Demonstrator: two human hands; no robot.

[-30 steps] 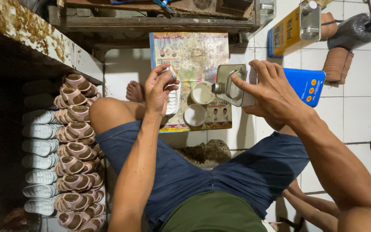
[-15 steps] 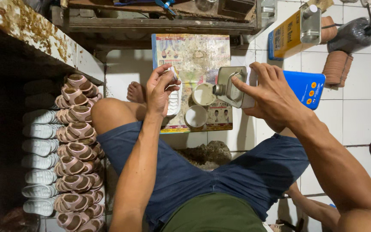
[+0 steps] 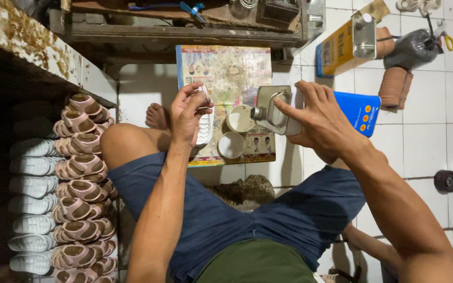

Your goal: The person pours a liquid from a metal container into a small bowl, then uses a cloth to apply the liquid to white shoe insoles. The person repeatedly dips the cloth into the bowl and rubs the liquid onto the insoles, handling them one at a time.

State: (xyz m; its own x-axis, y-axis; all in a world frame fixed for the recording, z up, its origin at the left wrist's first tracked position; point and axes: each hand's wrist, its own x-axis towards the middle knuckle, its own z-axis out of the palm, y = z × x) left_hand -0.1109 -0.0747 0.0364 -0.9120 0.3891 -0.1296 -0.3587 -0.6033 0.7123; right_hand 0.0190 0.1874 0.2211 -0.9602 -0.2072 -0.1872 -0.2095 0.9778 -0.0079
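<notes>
My left hand (image 3: 187, 112) grips a small white shoe sole (image 3: 204, 126), held upright over a printed paper sheet (image 3: 226, 73) on the floor. My right hand (image 3: 315, 118) holds a metal can (image 3: 273, 109), tipped sideways so its spout points left toward two small round cups (image 3: 237, 131) standing on the sheet. A blue can (image 3: 360, 111) lies just behind my right hand. I sit on the tiled floor in blue shorts, with one bare foot (image 3: 157, 116) near the sheet.
Rows of brown sandals (image 3: 79, 178) and white soles (image 3: 30, 199) are stacked at the left under a rusty bench (image 3: 32, 47). A yellow box (image 3: 336, 47), another metal can (image 3: 364, 35), a black bag (image 3: 412, 48) and brown rolls (image 3: 394, 86) lie at the right. A clump of dark debris (image 3: 245, 189) sits between my legs.
My right hand has tilted the metal can a little further left toward the cups. My left hand stays where it was with the sole.
</notes>
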